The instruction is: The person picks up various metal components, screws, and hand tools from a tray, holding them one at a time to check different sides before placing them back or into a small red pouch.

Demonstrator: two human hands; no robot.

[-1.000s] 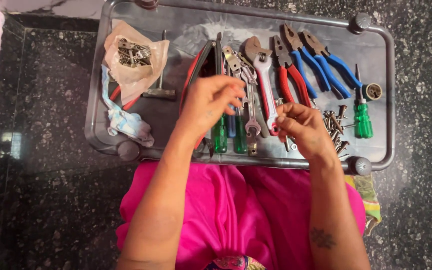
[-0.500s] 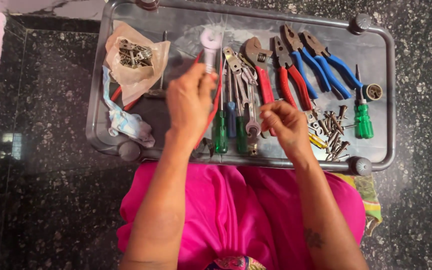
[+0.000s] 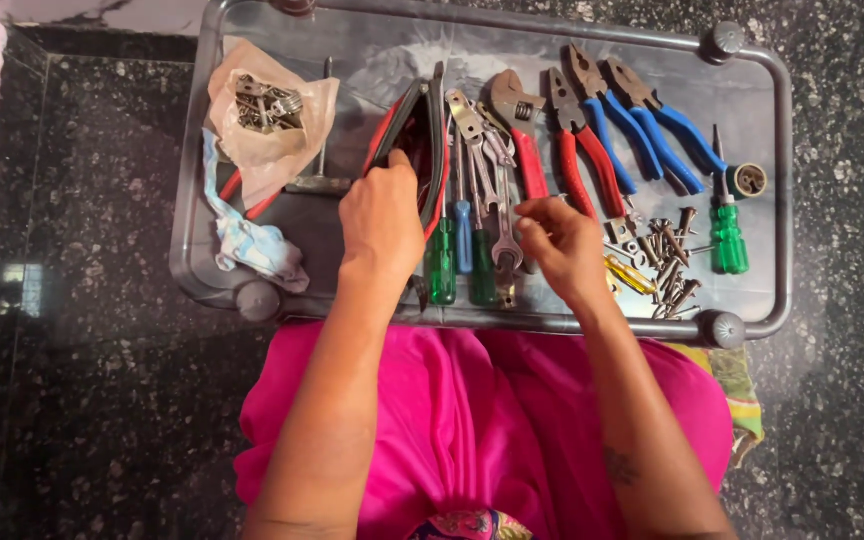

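Tool pouch [image 3: 410, 135], black with red trim, gripped at near edge by left hand [image 3: 382, 215], fingers curled closed on it, mouth gaping just beyond fingertips. Right hand [image 3: 562, 240] hovering over spanners [image 3: 487, 175] on surface [image 3: 742, 90], fingers loosely bent, holding nothing visible. Green-handled screwdrivers [image 3: 442, 265] between both hands. Risk: crowded row, so careless reach could knock loose screws [image 3: 667, 260] beside right fingers off tray edge.
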